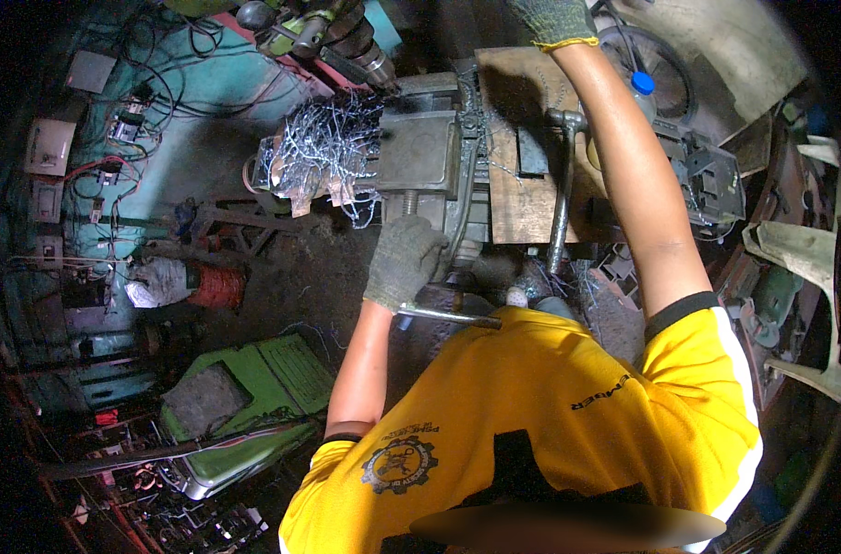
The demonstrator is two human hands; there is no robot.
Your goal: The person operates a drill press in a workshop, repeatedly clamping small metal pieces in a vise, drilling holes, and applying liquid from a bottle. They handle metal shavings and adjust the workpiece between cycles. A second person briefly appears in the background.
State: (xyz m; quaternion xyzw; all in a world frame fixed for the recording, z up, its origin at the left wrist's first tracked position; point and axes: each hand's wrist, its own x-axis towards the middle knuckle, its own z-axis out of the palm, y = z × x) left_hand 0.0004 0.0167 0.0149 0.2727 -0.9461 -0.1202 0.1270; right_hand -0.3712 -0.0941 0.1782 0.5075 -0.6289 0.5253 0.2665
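Note:
My left hand (405,261), in a grey knit glove, is closed round the screw end of a machine vise (419,152). The vise's steel handle bar (453,317) sticks out to the right from beside my wrist, close to my yellow shirt. Long curly metal shavings (328,138) heap up on the left of the vise. Above them hangs the drill chuck (374,69) of a machine. My right arm stretches far forward, and my gloved right hand (554,20) meets the top edge of the picture. Its fingers are cut off there, so what it touches is hidden.
A wooden board (513,208) lies right of the vise, with a long steel crank handle (561,198) over it. A bottle with a blue cap (641,83) stands beyond my right arm. At lower left is a green metal cover (264,379). Cables and switch boxes (51,146) line the left wall.

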